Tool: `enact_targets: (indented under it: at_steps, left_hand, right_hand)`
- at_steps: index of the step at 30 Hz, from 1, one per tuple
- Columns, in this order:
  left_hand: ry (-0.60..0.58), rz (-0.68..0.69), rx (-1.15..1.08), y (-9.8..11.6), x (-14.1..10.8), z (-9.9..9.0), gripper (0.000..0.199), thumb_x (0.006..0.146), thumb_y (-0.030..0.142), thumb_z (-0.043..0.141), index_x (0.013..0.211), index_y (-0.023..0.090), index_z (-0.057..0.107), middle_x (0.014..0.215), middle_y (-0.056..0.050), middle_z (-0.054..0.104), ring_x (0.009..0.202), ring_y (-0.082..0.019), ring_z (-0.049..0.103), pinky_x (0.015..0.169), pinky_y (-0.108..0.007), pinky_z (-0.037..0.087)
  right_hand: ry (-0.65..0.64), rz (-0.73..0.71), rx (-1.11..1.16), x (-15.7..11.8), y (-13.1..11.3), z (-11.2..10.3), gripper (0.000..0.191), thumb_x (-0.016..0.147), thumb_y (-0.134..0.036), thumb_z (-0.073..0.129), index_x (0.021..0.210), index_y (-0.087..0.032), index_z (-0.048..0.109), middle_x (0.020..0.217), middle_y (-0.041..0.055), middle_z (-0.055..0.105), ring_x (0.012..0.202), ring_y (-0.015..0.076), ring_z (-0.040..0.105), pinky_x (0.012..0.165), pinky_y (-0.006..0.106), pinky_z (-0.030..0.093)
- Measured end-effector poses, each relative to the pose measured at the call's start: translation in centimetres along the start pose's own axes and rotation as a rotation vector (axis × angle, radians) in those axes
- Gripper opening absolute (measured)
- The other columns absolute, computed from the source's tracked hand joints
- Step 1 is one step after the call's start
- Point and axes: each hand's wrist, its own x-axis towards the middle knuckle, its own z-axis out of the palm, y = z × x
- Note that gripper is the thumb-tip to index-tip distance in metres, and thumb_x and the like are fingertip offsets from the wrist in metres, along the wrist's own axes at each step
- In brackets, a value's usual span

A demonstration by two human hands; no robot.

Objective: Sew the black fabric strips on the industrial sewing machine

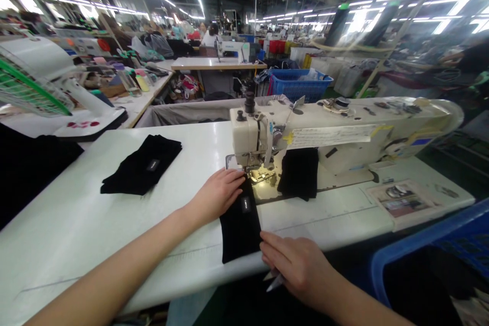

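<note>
Black cloth panel (241, 232): long, narrow, matt; small label (245, 205) with pale lettering; lies on white surface (95, 244), upper end at the needle area of the sewing machine (252, 137).
Left hand (220, 193): palm down, fingers extended, resting unclenched on panel's upper left edge.
Right hand (296, 265): lower, curled round pale pointed tool (275, 283); fingertips at panel's right edge, pinch on cloth unclear.
Black stacks: two, one left (143, 165), one on machine bed (300, 175).
</note>
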Motion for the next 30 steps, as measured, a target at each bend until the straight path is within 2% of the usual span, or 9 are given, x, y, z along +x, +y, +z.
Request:
enact_targets:
  at_steps: [2,5,8,10,14,24,30]
  left_hand:
    - [0.007,0.022,0.03,1.7,-0.8,-0.7,0.029,0.1,0.02,0.046,0.117,0.013,0.067,0.125,-0.015,0.066,0.117,-0.029,0.06,0.102,-0.054,0.051]
    - [-0.042,0.149,-0.073,5.1,-2.8,-1.7,0.024,0.099,0.022,0.048,0.11,0.014,0.069,0.114,-0.012,0.07,0.108,-0.025,0.065,0.094,-0.042,0.058]
    - [-0.095,0.234,-0.102,7.8,-4.9,-2.0,0.028,0.098,0.019,0.047,0.118,0.012,0.065,0.119,-0.014,0.069,0.111,-0.027,0.065,0.09,-0.04,0.06]
    - [-0.095,0.238,-0.082,8.6,-5.8,-1.8,0.032,0.097,0.017,0.047,0.125,0.01,0.061,0.125,-0.016,0.067,0.116,-0.03,0.063,0.092,-0.042,0.06]
    - [-0.075,0.24,-0.066,8.5,-6.1,-1.5,0.031,0.097,0.017,0.048,0.125,0.011,0.061,0.124,-0.016,0.068,0.116,-0.03,0.064,0.092,-0.044,0.061]
    - [-0.088,0.222,-0.086,7.9,-5.2,-2.0,0.031,0.099,0.025,0.049,0.124,0.013,0.063,0.122,-0.016,0.068,0.115,-0.03,0.064,0.092,-0.044,0.061]
    - [-0.101,0.207,-0.068,7.1,-4.7,-2.1,0.03,0.1,0.027,0.049,0.123,0.014,0.064,0.124,-0.015,0.067,0.115,-0.03,0.064,0.092,-0.044,0.061]
  right_hand:
    - [-0.019,-0.003,-0.002,-0.1,-0.1,-0.1,0.028,0.104,-0.016,0.039,0.112,-0.009,0.064,0.117,0.015,0.071,0.073,0.0179,0.07,0.053,0.03,0.051]
    - [-0.054,-0.005,-0.008,-0.1,-0.2,-0.3,0.027,0.103,-0.016,0.04,0.113,-0.009,0.064,0.115,0.0144,0.071,0.073,0.0186,0.07,0.051,0.031,0.049]
    - [-0.084,-0.022,-0.019,-0.1,-0.3,-0.3,0.027,0.103,-0.015,0.04,0.116,-0.009,0.063,0.11,0.0132,0.073,0.072,0.0189,0.069,0.049,0.032,0.047]
    - [-0.095,-0.03,-0.03,-0.1,-0.2,-0.2,0.027,0.103,-0.015,0.04,0.117,-0.009,0.062,0.109,0.0126,0.073,0.07,0.0189,0.068,0.049,0.032,0.045]
    - [-0.093,-0.03,-0.02,0.1,-0.1,-0.2,0.026,0.104,-0.016,0.04,0.115,-0.01,0.062,0.108,0.0117,0.073,0.071,0.0187,0.067,0.051,0.032,0.045]
    - [-0.055,-0.019,0.012,1.1,0.6,-0.1,0.028,0.105,-0.017,0.038,0.109,-0.011,0.065,0.101,0.0102,0.073,0.074,0.0178,0.068,0.054,0.031,0.048]
    - [-0.092,0.018,0.024,1.5,1.3,0.4,0.027,0.104,-0.018,0.04,0.113,-0.012,0.064,0.105,0.0098,0.072,0.074,0.0169,0.067,0.056,0.03,0.049]
